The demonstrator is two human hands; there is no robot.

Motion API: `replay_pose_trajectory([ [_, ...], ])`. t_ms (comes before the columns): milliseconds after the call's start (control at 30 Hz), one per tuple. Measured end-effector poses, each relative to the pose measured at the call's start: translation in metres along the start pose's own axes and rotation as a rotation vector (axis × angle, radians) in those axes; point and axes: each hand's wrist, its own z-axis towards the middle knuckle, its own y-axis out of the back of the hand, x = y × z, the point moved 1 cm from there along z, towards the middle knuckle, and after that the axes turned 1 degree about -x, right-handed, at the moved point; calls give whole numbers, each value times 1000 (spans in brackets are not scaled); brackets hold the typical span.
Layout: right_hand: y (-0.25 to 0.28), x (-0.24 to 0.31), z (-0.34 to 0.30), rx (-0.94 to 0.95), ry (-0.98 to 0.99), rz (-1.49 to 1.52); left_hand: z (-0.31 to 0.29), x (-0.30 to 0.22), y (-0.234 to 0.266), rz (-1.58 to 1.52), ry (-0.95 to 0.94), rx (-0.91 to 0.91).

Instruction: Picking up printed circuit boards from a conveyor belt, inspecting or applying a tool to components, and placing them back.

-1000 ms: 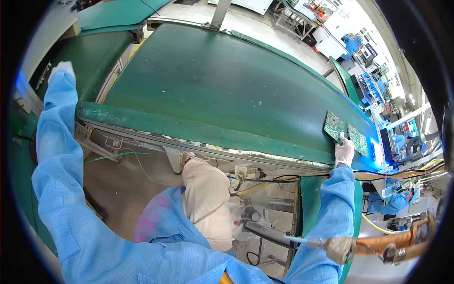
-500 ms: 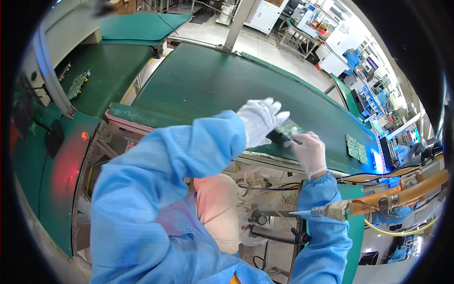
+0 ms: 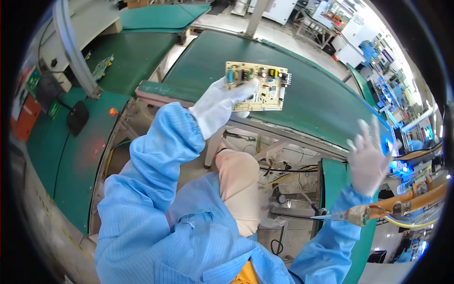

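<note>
Wide green belt [image 3: 317,104], second green belt [image 3: 137,61] at left, bearing circuit board [image 3: 101,68]

small white labels [image 3: 256,98] on tan circuit board [image 3: 270,104], print too small to read

Long green belt [image 3: 321,113] stretching from 11 to 3 o'clock, pale tiled floor [image 3: 285,37] and a white cabinet [image 3: 279,12] at 1, upright metal post [image 3: 257,19] near 12, green tabletop [image 3: 161,18] at 11, red-speckled green table [image 3: 71,163] at 9, bright blue light [image 3: 393,164] at 3.
</note>
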Motion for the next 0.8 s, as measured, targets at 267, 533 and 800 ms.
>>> replay_pose_trajectory([
  [267,0,0,-75,227,305,-155,-82,0,56,-667,224,38],
  [533,-29,-13,-67,228,204,-113,-161,-25,81,-517,106,-235],
  [800,-93,-43,-54,-64,320,-232,-229,-56,145,-467,0,-508],
])
